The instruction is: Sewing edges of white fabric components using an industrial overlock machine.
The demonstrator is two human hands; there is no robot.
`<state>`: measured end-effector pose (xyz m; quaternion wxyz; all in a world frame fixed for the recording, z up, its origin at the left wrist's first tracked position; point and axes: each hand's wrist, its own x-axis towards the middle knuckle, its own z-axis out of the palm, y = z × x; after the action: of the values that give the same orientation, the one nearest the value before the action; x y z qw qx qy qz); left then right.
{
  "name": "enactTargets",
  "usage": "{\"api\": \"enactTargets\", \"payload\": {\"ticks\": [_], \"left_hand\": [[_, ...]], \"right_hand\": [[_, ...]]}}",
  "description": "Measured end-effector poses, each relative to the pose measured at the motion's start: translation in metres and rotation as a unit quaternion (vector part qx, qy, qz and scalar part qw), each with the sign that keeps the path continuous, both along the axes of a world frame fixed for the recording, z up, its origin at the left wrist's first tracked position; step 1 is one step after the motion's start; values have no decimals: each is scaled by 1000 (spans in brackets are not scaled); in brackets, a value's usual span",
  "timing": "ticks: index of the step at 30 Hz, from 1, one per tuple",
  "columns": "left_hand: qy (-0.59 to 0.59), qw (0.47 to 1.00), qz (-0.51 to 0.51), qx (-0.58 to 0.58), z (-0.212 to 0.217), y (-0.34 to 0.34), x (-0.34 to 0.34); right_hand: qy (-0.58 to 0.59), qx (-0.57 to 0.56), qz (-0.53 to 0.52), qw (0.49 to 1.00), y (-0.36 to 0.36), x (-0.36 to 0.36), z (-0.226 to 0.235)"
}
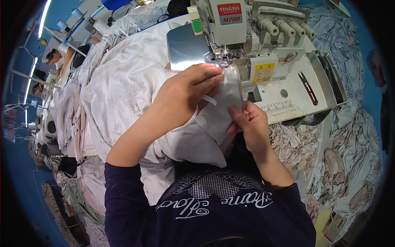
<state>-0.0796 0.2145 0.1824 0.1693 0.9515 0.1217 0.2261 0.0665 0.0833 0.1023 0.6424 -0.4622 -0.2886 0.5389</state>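
Note:
A piece of white fabric [214, 119] runs from the needle area of the overlock sewing machine [227, 24] down toward my lap. My left hand [187, 92] lies over its left side, fingers together and stretched toward the presser foot, with a narrow white strip showing by the fingers. What the left fingers grip underneath is hidden. On the fabric's right edge my right hand [250, 121] is closed, pinching it between thumb and fingers. A larger heap of white cloth [119, 82] spreads left of the machine, beneath my left forearm.
Red-handled thread snips [308, 88] lie on the machine bed at right. Crumpled grey-blue garments [335, 41] pile up beyond the table's right side, pale cloth [296, 144] nearer me. A shiny metal plate [187, 47] sits left of the needle. Other people work at the far left.

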Motion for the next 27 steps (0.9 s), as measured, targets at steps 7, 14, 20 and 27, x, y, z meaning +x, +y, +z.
{"api": "enactTargets", "payload": {"ticks": [7, 14, 20, 27], "left_hand": [[-5, 1000, 25, 14, 1, -6, 3], [-24, 999, 33, -12, 0, -3, 4], [-46, 991, 36, 120, -4, 23, 9], [16, 989, 37, 142, 8, 70, 13]], "right_hand": [[-7, -3, -5, 1000, -1, 8, 3], [-6, -2, -5, 1000, -1, 10, 2], [-9, -7, 8, 1000, 5, 13, 4], [-2, 9, -1, 1000, 17, 10, 16]]}}
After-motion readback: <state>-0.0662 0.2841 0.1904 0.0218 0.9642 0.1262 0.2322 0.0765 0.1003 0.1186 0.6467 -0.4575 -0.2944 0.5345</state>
